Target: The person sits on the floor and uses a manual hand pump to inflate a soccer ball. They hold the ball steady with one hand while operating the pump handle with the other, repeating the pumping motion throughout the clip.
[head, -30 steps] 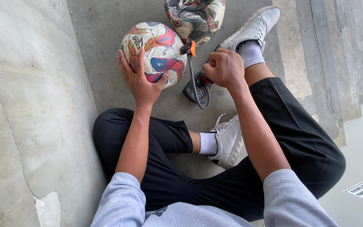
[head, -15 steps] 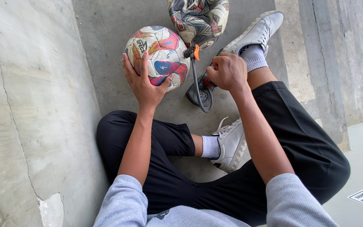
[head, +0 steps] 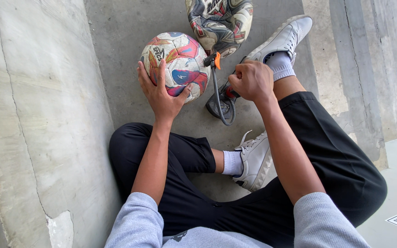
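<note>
A round multicoloured football (head: 176, 62) rests on the concrete floor, and my left hand (head: 161, 89) lies flat against its near side with fingers spread. My right hand (head: 252, 80) is fisted around the handle of a small black hand pump (head: 220, 102) that stands upright beside the ball. A black hose (head: 216, 92) loops from the pump up to an orange-tipped fitting (head: 216, 60) at the ball. Behind it lies a second, dented and partly flat football (head: 219, 23).
I sit on the floor in black trousers, with one white shoe (head: 256, 158) tucked in and the other white shoe (head: 283, 39) stretched out. A concrete wall (head: 33, 119) rises at the left. Concrete steps (head: 368, 59) run along the right.
My right fist on the pump handle sits slightly lower and closer to the pump. My left hand stays pressed on the ball.
</note>
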